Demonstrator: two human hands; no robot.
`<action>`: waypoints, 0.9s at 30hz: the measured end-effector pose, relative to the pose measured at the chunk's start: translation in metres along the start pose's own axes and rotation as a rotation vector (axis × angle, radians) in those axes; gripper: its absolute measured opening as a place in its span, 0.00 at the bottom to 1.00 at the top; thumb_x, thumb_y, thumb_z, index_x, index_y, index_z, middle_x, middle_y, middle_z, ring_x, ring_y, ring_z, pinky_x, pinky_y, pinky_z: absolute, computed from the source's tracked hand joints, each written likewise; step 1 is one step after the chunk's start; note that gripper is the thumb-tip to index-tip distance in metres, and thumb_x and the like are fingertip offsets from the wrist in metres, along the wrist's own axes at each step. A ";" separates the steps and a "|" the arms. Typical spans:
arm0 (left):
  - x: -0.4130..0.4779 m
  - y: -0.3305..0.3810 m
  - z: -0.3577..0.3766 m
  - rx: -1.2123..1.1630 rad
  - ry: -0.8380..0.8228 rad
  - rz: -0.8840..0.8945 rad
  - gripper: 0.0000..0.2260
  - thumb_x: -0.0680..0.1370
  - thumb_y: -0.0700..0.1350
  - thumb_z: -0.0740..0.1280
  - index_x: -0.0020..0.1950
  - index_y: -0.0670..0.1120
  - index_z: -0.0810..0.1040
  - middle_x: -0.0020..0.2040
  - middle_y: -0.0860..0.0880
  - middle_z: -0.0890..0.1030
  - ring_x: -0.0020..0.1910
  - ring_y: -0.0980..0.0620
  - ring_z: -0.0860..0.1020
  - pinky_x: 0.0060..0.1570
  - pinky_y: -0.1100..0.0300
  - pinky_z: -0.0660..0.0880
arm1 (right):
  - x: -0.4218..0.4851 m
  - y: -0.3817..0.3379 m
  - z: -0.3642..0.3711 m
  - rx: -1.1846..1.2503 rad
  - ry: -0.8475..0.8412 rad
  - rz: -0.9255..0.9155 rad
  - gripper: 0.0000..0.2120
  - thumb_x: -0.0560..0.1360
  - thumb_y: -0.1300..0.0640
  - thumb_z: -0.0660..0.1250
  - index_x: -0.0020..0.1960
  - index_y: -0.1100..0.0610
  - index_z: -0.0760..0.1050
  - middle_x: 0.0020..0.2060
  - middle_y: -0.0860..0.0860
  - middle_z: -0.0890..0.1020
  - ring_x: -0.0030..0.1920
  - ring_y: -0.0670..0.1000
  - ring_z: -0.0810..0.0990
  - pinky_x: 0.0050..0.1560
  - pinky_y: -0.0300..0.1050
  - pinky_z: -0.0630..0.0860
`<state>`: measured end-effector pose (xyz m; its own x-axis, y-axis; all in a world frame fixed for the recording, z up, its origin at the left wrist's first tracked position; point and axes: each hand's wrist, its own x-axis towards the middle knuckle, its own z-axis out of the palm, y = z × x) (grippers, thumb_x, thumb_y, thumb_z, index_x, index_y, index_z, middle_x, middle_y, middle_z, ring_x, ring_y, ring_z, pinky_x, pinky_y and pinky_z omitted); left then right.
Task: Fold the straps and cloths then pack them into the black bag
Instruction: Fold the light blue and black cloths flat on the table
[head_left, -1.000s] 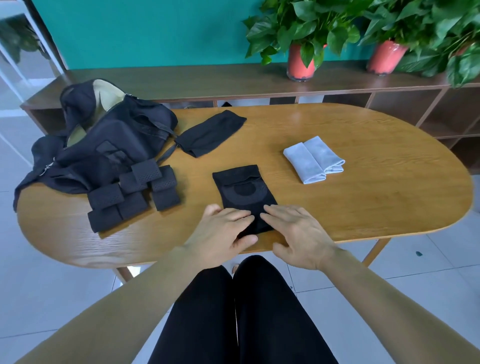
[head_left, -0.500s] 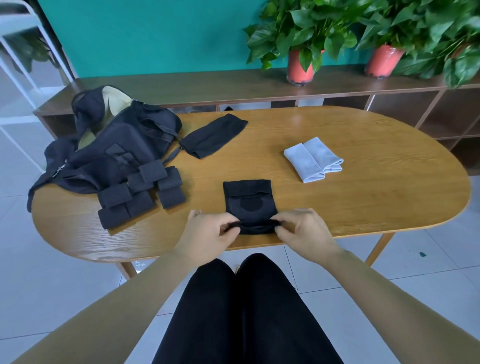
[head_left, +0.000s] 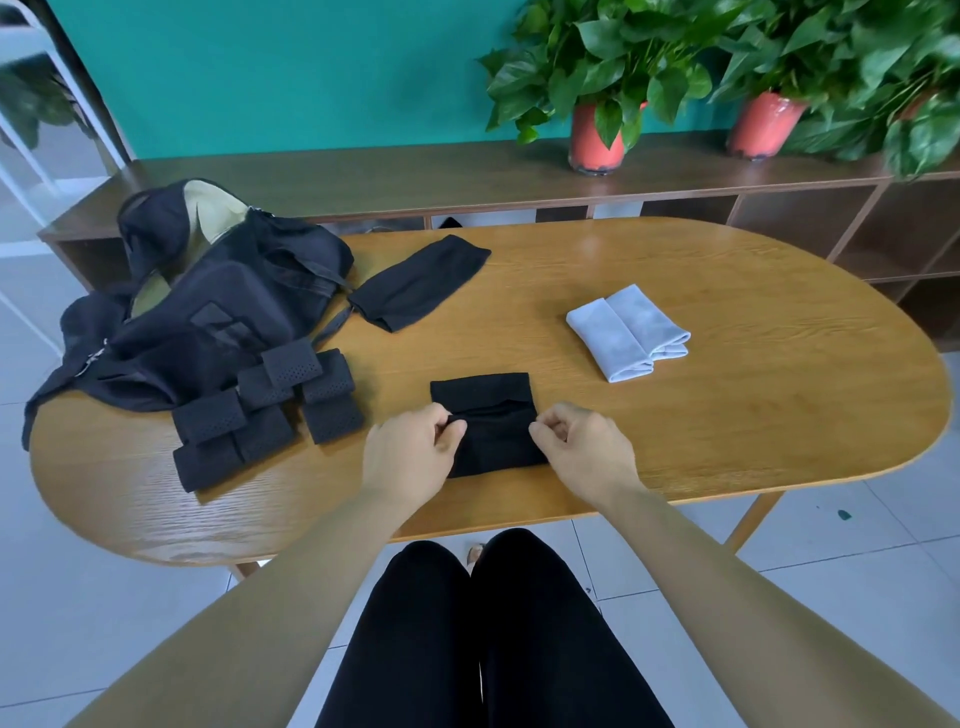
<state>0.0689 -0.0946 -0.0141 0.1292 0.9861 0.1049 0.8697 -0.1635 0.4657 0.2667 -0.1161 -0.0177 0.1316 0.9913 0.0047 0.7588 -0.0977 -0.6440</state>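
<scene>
While straps (head_left: 270, 410) touch the black bag (head_left: 218, 317), grey cloth (head_left: 628, 332) lies apart

A teal wall (head_left: 311, 78) closes the far side. Against it runs a low dark-wood shelf (head_left: 363, 176) with open compartments (head_left: 789, 218) below. On its top stand two leafy plants (head_left: 587, 52) in red pots (head_left: 595, 140). In front sits an oval counter (head_left: 727, 395) of light wood on slanted legs (head_left: 753, 519). The floor (head_left: 78, 623) is pale tile, with a small green speck (head_left: 844, 514) at right. The light is soft and even.
</scene>
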 end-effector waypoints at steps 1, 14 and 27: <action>0.002 -0.001 0.002 0.021 0.003 -0.009 0.12 0.81 0.53 0.59 0.40 0.50 0.72 0.28 0.53 0.74 0.33 0.50 0.75 0.43 0.53 0.72 | 0.002 -0.001 0.003 -0.029 0.006 0.007 0.08 0.77 0.47 0.61 0.46 0.48 0.77 0.35 0.44 0.81 0.40 0.47 0.78 0.42 0.44 0.75; 0.005 -0.003 0.011 0.242 0.068 0.010 0.12 0.81 0.57 0.58 0.59 0.51 0.70 0.31 0.55 0.76 0.34 0.53 0.76 0.58 0.53 0.66 | 0.006 0.002 0.021 -0.295 0.166 -0.084 0.09 0.77 0.51 0.61 0.41 0.54 0.70 0.34 0.51 0.76 0.36 0.51 0.74 0.33 0.41 0.66; -0.034 0.006 0.012 0.364 -0.006 0.477 0.26 0.80 0.52 0.45 0.76 0.44 0.61 0.76 0.48 0.61 0.76 0.52 0.57 0.72 0.53 0.48 | -0.021 -0.003 0.032 -0.457 0.184 -0.565 0.23 0.78 0.51 0.52 0.69 0.60 0.70 0.67 0.55 0.73 0.69 0.54 0.69 0.67 0.51 0.65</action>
<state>0.0756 -0.1284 -0.0250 0.5473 0.8068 0.2225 0.8221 -0.5681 0.0377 0.2417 -0.1342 -0.0401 -0.2828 0.8744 0.3942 0.9265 0.3553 -0.1235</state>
